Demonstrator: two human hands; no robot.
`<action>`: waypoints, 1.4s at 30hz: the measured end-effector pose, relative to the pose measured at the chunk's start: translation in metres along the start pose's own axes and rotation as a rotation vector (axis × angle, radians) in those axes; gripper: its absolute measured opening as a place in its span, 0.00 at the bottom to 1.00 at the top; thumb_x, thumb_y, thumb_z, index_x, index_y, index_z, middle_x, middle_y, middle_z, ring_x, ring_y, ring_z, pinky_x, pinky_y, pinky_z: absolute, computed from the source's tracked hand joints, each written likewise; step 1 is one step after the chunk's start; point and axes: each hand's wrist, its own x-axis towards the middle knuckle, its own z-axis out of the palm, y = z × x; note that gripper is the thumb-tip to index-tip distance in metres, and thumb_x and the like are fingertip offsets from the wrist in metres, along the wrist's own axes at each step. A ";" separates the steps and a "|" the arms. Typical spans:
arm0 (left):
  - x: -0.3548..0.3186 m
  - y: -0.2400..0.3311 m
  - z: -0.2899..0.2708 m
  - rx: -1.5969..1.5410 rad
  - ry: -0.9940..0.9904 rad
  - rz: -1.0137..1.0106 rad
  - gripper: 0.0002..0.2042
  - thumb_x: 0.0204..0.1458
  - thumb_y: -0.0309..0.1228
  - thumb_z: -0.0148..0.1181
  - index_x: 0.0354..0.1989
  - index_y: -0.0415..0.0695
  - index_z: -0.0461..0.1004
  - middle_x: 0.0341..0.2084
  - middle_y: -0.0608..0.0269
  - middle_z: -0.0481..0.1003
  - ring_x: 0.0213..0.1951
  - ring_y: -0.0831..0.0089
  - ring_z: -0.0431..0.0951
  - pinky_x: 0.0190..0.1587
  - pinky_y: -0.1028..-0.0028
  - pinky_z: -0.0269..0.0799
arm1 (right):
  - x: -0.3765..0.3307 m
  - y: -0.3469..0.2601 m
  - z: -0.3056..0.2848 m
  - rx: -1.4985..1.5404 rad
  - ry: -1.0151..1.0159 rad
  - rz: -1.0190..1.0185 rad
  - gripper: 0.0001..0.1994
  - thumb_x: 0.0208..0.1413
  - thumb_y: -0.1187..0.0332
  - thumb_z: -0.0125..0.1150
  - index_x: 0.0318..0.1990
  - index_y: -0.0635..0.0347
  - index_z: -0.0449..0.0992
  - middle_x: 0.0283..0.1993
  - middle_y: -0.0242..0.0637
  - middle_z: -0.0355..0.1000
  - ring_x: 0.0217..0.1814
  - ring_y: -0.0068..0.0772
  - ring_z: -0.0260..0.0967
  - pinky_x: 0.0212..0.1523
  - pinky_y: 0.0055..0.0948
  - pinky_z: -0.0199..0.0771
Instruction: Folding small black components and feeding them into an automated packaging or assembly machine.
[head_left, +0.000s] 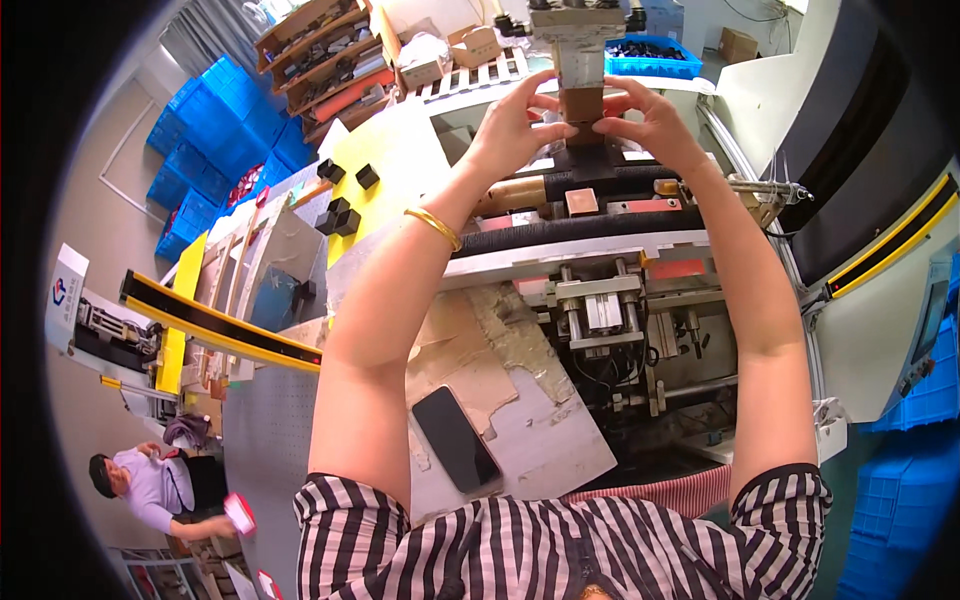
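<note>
Dark brown block (586, 133) sits beneath the press head (580, 66), between my left hand (511, 128) and right hand (655, 122), both part-curled (whether they grip it, I cannot tell). Uneven thumb pressure could skew it; premature head descent could pinch either hand.

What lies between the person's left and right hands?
In the head view, a brown block lies between the left hand and the right hand, below the machine's grey metal head. Whether they grip it is unclear.
</note>
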 end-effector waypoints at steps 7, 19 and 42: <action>-0.125 0.030 -0.026 -0.150 0.030 -0.090 0.37 0.44 0.36 0.73 0.64 0.48 0.61 0.51 0.59 0.73 0.51 0.67 0.72 0.53 0.68 0.69 | -0.107 -0.083 0.089 0.524 0.359 0.053 0.12 0.65 0.63 0.49 0.40 0.63 0.75 0.35 0.32 0.72 0.38 0.24 0.70 0.43 0.25 0.69; -0.610 0.051 -0.236 0.023 0.792 -0.791 0.08 0.57 0.31 0.59 0.38 0.38 0.78 0.27 0.65 0.79 0.32 0.81 0.77 0.37 0.79 0.73 | -0.289 -0.276 0.309 0.450 -0.840 0.344 0.09 0.58 0.72 0.56 0.43 0.65 0.78 0.37 0.38 0.79 0.40 0.29 0.77 0.44 0.26 0.73; -1.253 0.347 -0.276 1.029 1.026 -2.686 0.12 0.52 0.29 0.57 0.46 0.49 0.75 0.59 0.58 0.64 0.59 0.59 0.66 0.54 0.61 0.71 | -0.277 -0.482 0.668 0.292 -1.711 -0.250 0.14 0.52 0.74 0.61 0.48 0.66 0.75 0.40 0.44 0.77 0.42 0.39 0.75 0.44 0.32 0.74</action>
